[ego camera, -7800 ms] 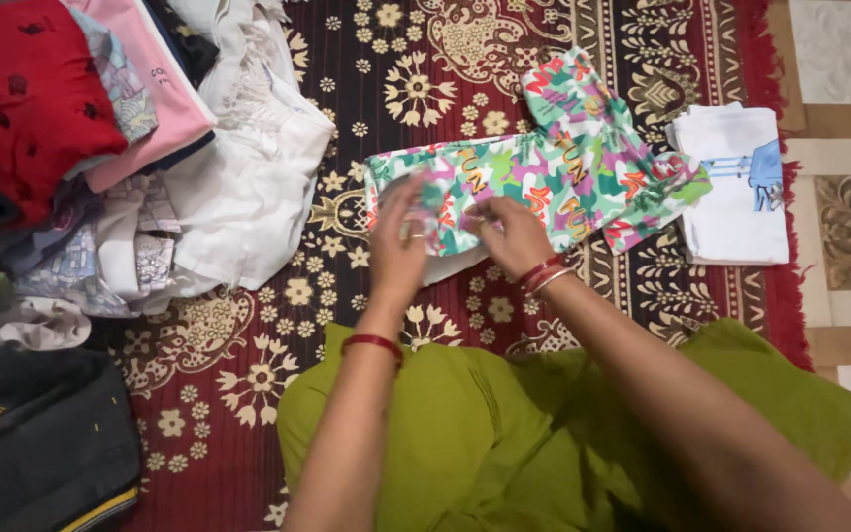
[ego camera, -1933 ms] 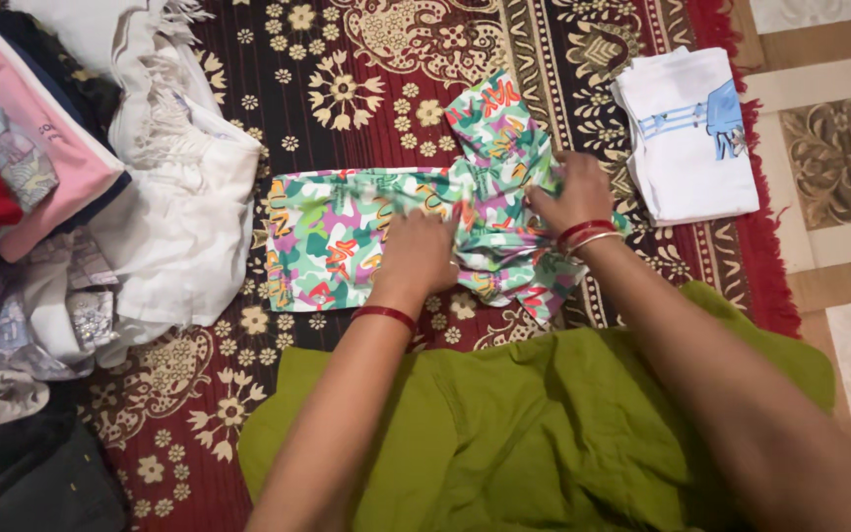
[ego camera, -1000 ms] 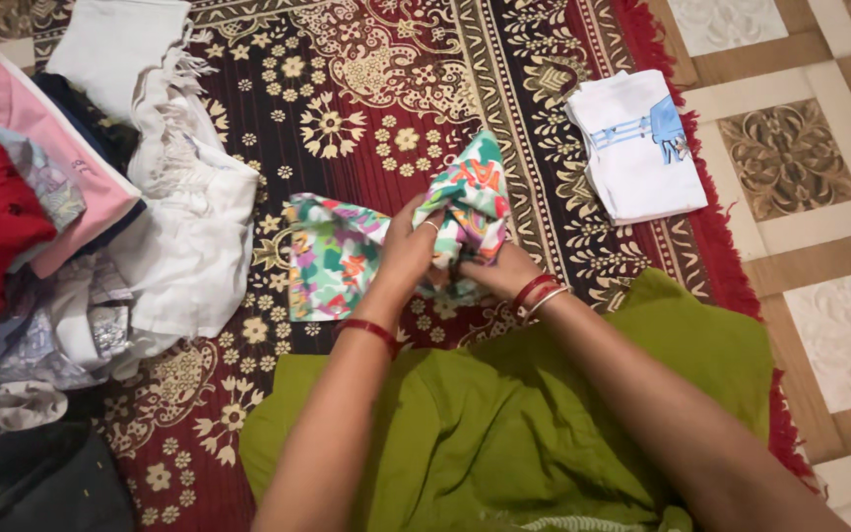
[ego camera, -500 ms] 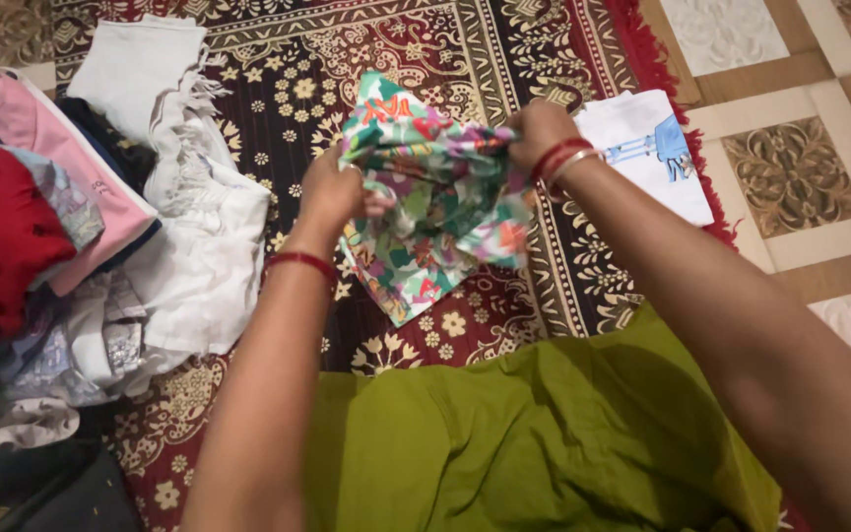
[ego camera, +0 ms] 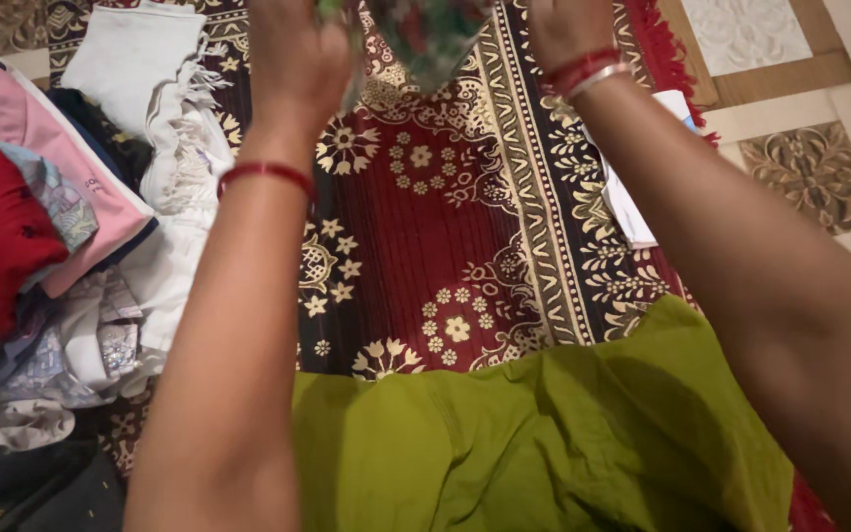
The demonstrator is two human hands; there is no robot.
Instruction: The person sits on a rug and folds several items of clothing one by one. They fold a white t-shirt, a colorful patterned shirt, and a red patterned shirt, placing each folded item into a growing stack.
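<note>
Over the patterned red rug (ego camera: 445, 246), both hands, left (ego camera: 293, 54) and right (ego camera: 563, 25), grip the colourful printed garment (ego camera: 425, 34) lifted between them, apparently mid-fold; laying it flat below seems next.

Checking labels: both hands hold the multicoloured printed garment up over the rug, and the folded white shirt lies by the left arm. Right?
Not quite. In the head view the folded white shirt lies by the right arm, not the left. Both the left hand and right hand do hold the printed garment above the rug.
</note>
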